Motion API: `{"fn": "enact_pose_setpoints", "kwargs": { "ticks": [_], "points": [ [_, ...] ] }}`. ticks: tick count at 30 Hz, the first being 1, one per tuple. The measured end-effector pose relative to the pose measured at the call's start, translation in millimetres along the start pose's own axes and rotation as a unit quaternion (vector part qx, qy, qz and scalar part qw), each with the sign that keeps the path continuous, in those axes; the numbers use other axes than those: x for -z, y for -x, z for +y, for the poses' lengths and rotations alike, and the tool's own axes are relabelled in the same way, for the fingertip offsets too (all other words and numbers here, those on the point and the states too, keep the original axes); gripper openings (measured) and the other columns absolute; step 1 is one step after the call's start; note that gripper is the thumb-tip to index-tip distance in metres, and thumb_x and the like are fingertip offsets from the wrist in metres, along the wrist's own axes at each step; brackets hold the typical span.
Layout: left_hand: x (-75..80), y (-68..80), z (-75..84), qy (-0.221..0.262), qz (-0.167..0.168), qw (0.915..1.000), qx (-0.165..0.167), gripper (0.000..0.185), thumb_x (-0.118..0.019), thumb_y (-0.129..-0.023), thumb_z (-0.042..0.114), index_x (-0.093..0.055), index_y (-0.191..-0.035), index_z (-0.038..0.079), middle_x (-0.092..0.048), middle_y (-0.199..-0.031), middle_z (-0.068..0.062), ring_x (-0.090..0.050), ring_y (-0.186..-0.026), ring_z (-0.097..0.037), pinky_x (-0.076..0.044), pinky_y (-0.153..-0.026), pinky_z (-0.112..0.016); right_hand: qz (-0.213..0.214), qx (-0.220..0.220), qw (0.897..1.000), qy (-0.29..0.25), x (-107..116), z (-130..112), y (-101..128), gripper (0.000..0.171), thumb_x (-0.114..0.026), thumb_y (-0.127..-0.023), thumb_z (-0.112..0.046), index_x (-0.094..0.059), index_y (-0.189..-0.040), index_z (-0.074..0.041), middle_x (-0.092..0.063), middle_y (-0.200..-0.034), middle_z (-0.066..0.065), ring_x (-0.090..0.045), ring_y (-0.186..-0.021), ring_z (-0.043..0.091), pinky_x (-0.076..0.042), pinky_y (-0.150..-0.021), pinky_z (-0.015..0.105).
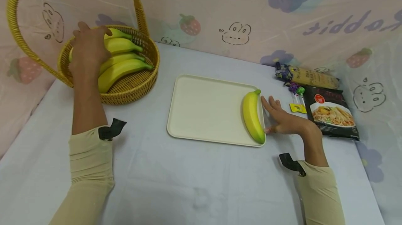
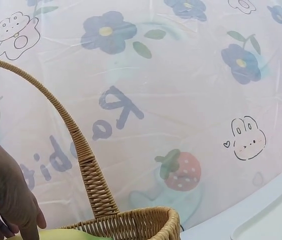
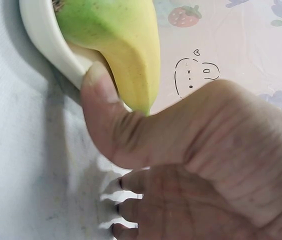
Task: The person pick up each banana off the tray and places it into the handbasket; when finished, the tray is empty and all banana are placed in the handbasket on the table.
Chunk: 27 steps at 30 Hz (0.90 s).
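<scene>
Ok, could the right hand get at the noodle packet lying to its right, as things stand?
Probably yes. The right hand rests open beside the banana on the tray, holding nothing. The noodle packet lies flat on the table just to its right, with only small candy sticks between them.

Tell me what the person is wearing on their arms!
Both arms wear long, soft beige sleeves that end partway up the forearms, so the wrists are bare. The cloth bunches in gentle wrinkles. By each cuff sits a small black clip-like piece, one on the left arm and one on the right. The left hand and right hand wear no gloves or rings that I can see.
</scene>
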<state>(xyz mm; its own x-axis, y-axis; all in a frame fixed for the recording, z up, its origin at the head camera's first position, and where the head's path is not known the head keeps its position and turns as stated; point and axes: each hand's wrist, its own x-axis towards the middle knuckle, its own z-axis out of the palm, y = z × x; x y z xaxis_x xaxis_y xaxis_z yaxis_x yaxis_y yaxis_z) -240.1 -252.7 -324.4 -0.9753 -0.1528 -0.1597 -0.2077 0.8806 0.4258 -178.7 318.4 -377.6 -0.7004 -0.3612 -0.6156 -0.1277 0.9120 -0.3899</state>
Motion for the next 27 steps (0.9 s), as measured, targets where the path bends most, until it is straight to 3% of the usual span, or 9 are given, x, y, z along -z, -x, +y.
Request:
{"fn": "enact_pose_setpoints", "kwargs": {
  "ticks": [18,25,27],
  "points": [
    [-0.3,2.2,13.2,0.009,-0.002,0.9997,-0.021,0.068,-0.06,-0.1,0.003,-0.034,-0.162,0.005,0.003,-0.167,-0.042,-0.013,-0.146,-0.074,-0.027,-0.113,-0.083,0.0,0.003,1.0,0.004,1.2,-0.7,0.1,0.123,-0.077,-0.09,-0.043,0.017,-0.167,-0.018,0.029,-0.168,0.027,0.026,-0.153,0.057,0.003,-0.118,0.081],
    [-2.6,4.4,27.8,0.038,-0.013,0.9987,-0.032,0.071,-0.06,-0.103,0.01,-0.028,-0.166,0.014,0.013,-0.171,-0.033,-0.006,-0.149,-0.072,-0.031,-0.11,-0.083,-0.001,0.006,1.0,0.006,1.9,-0.1,-0.9,0.124,-0.077,-0.089,-0.044,0.016,-0.166,-0.017,0.029,-0.168,0.028,0.025,-0.152,0.058,0.003,-0.118,0.081],
    [-3.8,7.1,33.2,0.044,-0.011,0.998,-0.044,0.069,-0.061,-0.103,0.012,-0.031,-0.165,0.014,0.009,-0.172,-0.033,-0.011,-0.151,-0.07,-0.035,-0.11,-0.081,0.0,0.008,1.0,0.007,2.2,-0.3,-1.3,0.123,-0.077,-0.09,-0.043,0.016,-0.167,-0.017,0.029,-0.168,0.029,0.025,-0.152,0.058,0.003,-0.118,0.081]
  ]
}}
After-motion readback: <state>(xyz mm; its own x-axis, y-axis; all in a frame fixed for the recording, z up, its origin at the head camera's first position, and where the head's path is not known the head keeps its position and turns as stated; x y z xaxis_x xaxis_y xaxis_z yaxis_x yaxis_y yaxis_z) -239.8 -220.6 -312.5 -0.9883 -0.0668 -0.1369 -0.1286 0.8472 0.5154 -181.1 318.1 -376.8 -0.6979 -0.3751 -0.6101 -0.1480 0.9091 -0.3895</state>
